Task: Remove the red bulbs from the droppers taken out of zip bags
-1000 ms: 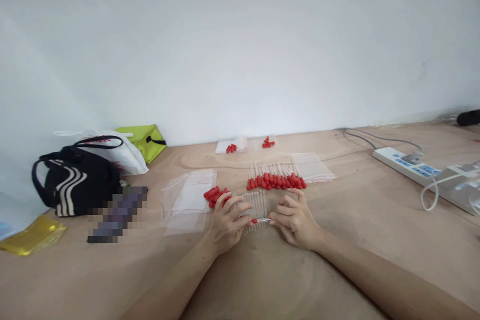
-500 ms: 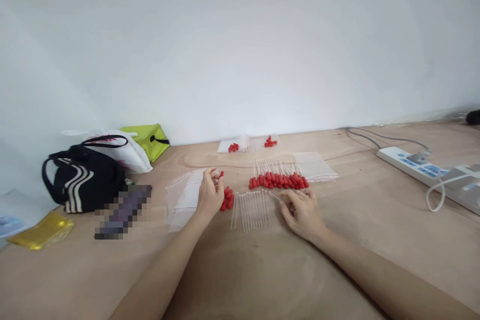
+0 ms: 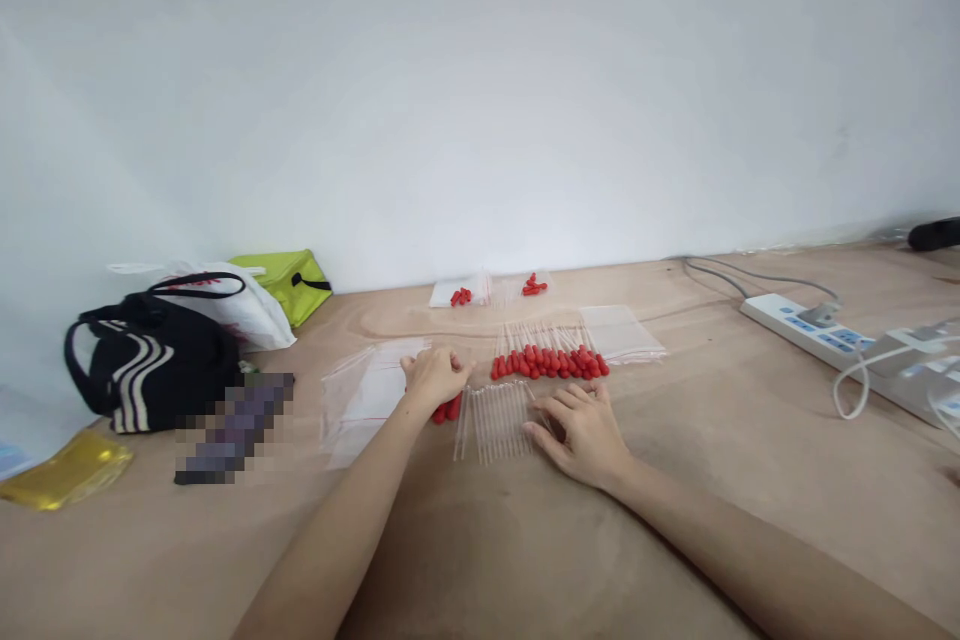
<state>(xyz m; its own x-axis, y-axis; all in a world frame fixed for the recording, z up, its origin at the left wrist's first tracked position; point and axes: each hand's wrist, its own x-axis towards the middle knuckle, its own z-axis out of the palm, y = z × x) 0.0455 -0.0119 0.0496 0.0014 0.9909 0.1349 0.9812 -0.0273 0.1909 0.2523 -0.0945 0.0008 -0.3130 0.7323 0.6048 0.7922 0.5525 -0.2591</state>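
My left hand (image 3: 433, 378) hovers with curled fingers over a small pile of red rubber bulbs (image 3: 448, 410), partly covering it. Whatever is between those fingertips is hidden. Clear thin glass dropper tubes (image 3: 499, 425) lie side by side in a row between my hands. At the right end of that row, my right hand (image 3: 581, 430) rests low on the table, its thumb and forefinger closed around a tube at the row's edge. Behind the row lie several droppers (image 3: 551, 360), their red bulbs toward me and their tubes pointing away.
Clear zip bags lie left (image 3: 367, 395) and right (image 3: 622, 332) of the droppers. Two bags (image 3: 461, 297) (image 3: 535, 286) with red bulbs on them are near the wall. A power strip (image 3: 810, 325) with cables sits right; a black bag (image 3: 161, 360) and green bag (image 3: 289, 285) stand left.
My left hand has turned over and moved slightly right, and the red bulb it pinched is out of sight. My right hand has moved left with the glass tube to the row's end.
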